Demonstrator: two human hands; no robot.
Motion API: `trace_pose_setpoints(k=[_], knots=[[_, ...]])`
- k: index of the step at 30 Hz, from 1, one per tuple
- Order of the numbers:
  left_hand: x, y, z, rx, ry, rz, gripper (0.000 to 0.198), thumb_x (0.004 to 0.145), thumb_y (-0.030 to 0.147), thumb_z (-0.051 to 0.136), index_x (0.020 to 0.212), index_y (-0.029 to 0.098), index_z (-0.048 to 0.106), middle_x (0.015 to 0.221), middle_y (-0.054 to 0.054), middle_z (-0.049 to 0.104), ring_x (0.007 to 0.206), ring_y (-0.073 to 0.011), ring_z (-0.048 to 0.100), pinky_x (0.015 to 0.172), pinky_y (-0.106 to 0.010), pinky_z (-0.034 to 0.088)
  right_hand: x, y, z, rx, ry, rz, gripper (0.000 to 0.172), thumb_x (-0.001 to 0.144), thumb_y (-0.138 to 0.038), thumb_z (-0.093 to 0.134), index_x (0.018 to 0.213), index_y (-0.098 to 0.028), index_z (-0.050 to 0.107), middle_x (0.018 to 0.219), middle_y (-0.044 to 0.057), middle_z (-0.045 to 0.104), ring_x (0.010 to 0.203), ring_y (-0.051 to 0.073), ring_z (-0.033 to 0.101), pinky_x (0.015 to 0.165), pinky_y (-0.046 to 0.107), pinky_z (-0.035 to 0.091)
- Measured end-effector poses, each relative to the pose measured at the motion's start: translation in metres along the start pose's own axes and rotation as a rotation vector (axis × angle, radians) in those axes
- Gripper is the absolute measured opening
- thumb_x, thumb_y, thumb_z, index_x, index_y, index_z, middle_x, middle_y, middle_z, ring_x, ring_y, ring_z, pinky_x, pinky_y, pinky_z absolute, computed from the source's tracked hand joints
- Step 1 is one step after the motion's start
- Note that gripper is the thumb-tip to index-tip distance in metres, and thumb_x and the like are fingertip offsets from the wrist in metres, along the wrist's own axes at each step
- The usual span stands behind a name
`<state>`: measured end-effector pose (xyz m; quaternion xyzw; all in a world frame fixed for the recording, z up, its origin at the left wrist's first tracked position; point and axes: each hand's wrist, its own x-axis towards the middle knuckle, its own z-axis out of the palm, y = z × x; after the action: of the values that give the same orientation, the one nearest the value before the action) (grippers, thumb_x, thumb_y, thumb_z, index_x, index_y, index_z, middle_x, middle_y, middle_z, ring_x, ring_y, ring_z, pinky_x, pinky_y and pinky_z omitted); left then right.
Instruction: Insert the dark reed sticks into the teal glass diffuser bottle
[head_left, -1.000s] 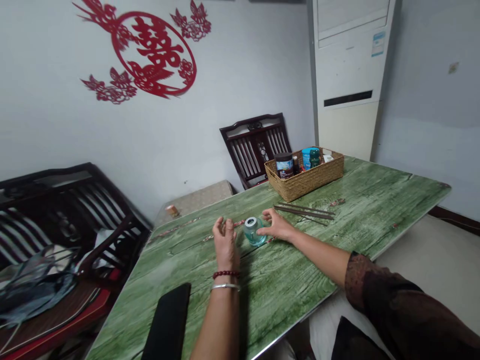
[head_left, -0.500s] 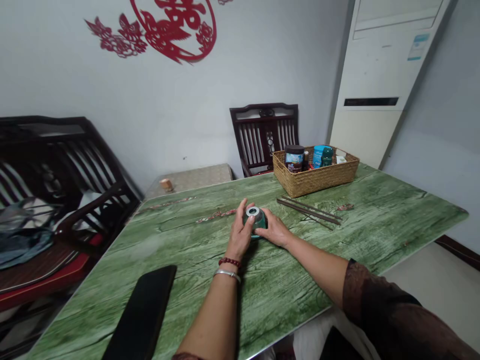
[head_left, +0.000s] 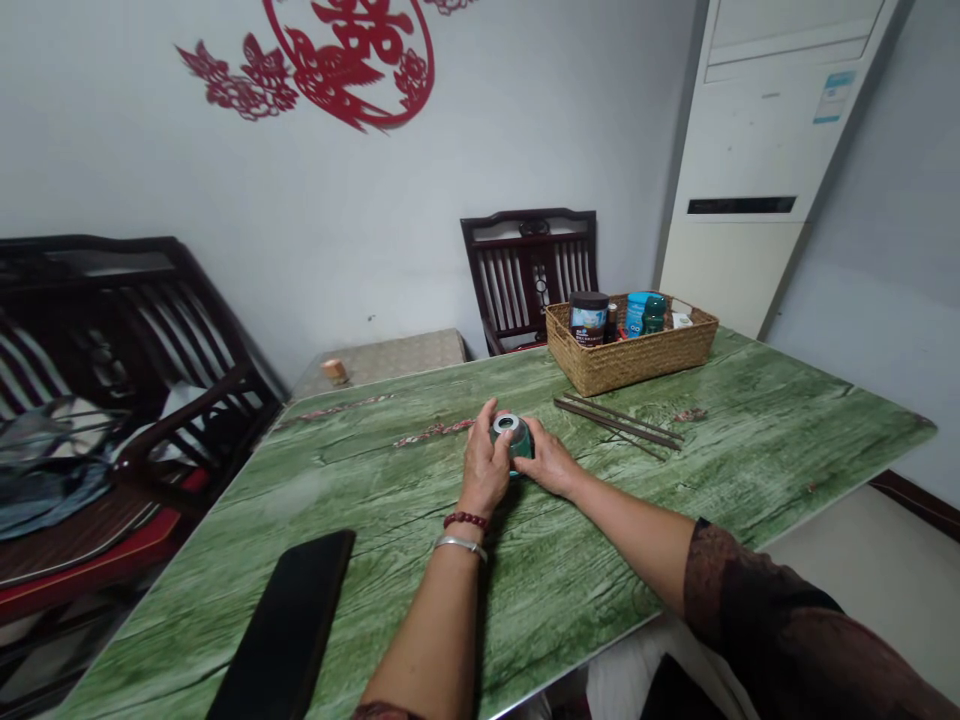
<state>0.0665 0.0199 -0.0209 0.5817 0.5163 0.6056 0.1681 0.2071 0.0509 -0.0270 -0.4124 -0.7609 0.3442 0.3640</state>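
A small teal glass bottle [head_left: 515, 437] with a silver ring top stands on the green wood-grain table [head_left: 375, 520]. My left hand [head_left: 486, 468] wraps its fingers round the bottle's left side. My right hand [head_left: 550, 462] cups it from the right, fingers curled against the glass. Both hands rest on the table near its middle. A red bead bracelet and a silver bangle circle my left wrist.
Thin dark sticks [head_left: 619, 420] lie right of the hands. A wicker basket [head_left: 630, 355] with jars stands at the far edge. A black phone [head_left: 281, 630] lies at the near left. A dark chair [head_left: 531, 270], a wooden bench [head_left: 112, 400] and a tall air conditioner [head_left: 757, 170] surround the table.
A second ago my left hand was open and apart from the bottle; it has since closed on the bottle's left side. My view has shifted down and right.
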Motion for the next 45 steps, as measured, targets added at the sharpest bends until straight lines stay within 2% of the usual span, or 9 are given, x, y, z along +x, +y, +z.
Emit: trace_pose_setpoints(k=[7, 11, 15, 21, 27, 32, 36, 41, 45], knots=[[0.001, 0.003, -0.005, 0.035, 0.079, -0.065, 0.083, 0.07, 0.046, 0.086, 0.144, 0.024, 0.055, 0.125, -0.013, 0.065, 0.124, -0.0335, 0.06, 0.116, -0.055, 0.04, -0.001, -0.001, 0.0, 0.032, -0.01, -0.005, 0.066, 0.079, -0.023, 0.082, 0.138, -0.019, 0.054, 0.132, 0.012, 0.071, 0.12, 0.029, 0.069, 0.102, 0.04, 0.051], [-0.001, 0.005, -0.01, -0.204, 0.003, -0.114, 0.079, 0.09, 0.069, 0.064, 0.154, 0.025, 0.047, 0.149, -0.018, 0.059, 0.14, -0.0319, 0.056, 0.121, -0.05, 0.037, -0.001, 0.0, -0.001, 0.034, -0.011, 0.009, 0.068, 0.076, -0.022, 0.083, 0.138, -0.022, 0.055, 0.128, 0.009, 0.072, 0.118, 0.028, 0.068, 0.102, 0.041, 0.051], [-0.002, 0.01, -0.014, -0.271, -0.001, -0.15, 0.07, 0.094, 0.077, 0.053, 0.144, 0.029, 0.06, 0.126, -0.011, 0.075, 0.128, -0.0272, 0.064, 0.116, -0.043, 0.043, -0.001, 0.001, -0.001, 0.062, 0.007, -0.021, 0.068, 0.073, -0.019, 0.084, 0.136, -0.023, 0.057, 0.13, 0.008, 0.071, 0.123, 0.029, 0.066, 0.105, 0.042, 0.05], [-0.001, 0.007, -0.017, -0.246, 0.134, -0.182, 0.072, 0.092, 0.08, 0.053, 0.144, 0.03, 0.059, 0.12, -0.009, 0.073, 0.122, -0.0255, 0.066, 0.106, -0.039, 0.048, 0.0, 0.002, -0.001, 0.049, -0.007, 0.0, 0.07, 0.074, -0.022, 0.086, 0.138, -0.023, 0.055, 0.133, 0.01, 0.07, 0.126, 0.03, 0.066, 0.106, 0.043, 0.05], [-0.002, 0.006, -0.015, -0.297, 0.005, -0.196, 0.081, 0.093, 0.084, 0.045, 0.153, 0.03, 0.051, 0.13, -0.011, 0.073, 0.132, -0.0268, 0.061, 0.117, -0.044, 0.04, 0.0, 0.001, -0.002, 0.027, -0.024, 0.007, 0.071, 0.076, -0.023, 0.085, 0.139, -0.02, 0.054, 0.135, 0.011, 0.07, 0.127, 0.031, 0.065, 0.106, 0.043, 0.049], [-0.001, 0.005, -0.017, -0.248, 0.119, -0.207, 0.078, 0.092, 0.083, 0.048, 0.148, 0.03, 0.055, 0.125, -0.01, 0.072, 0.128, -0.026, 0.064, 0.116, -0.044, 0.041, -0.001, 0.002, -0.002, 0.037, -0.017, 0.007, 0.07, 0.076, -0.022, 0.086, 0.138, -0.022, 0.054, 0.132, 0.009, 0.071, 0.124, 0.029, 0.066, 0.104, 0.042, 0.05], [-0.002, 0.006, -0.015, -0.293, 0.072, -0.22, 0.08, 0.094, 0.081, 0.049, 0.156, 0.031, 0.048, 0.144, -0.012, 0.066, 0.135, -0.026, 0.061, 0.116, -0.042, 0.042, -0.001, 0.001, -0.002, 0.034, -0.021, 0.008, 0.07, 0.076, -0.023, 0.085, 0.138, -0.022, 0.055, 0.131, 0.01, 0.071, 0.124, 0.03, 0.066, 0.104, 0.042, 0.05], [-0.002, 0.006, -0.018, -0.228, 0.059, -0.195, 0.08, 0.094, 0.082, 0.045, 0.152, 0.027, 0.053, 0.123, -0.011, 0.076, 0.132, -0.0276, 0.061, 0.118, -0.048, 0.04, -0.001, 0.001, -0.003, 0.031, -0.025, 0.004, 0.07, 0.076, -0.022, 0.085, 0.139, -0.021, 0.054, 0.133, 0.01, 0.07, 0.124, 0.029, 0.066, 0.105, 0.042, 0.049], [0.0, 0.005, -0.02, -0.237, 0.098, -0.196, 0.077, 0.094, 0.077, 0.052, 0.153, 0.027, 0.049, 0.138, -0.013, 0.068, 0.132, -0.0266, 0.062, 0.118, -0.047, 0.042, -0.001, 0.0, -0.003, 0.013, -0.034, 0.02, 0.07, 0.077, -0.024, 0.085, 0.14, -0.022, 0.053, 0.13, 0.009, 0.071, 0.122, 0.029, 0.067, 0.103, 0.041, 0.05]])
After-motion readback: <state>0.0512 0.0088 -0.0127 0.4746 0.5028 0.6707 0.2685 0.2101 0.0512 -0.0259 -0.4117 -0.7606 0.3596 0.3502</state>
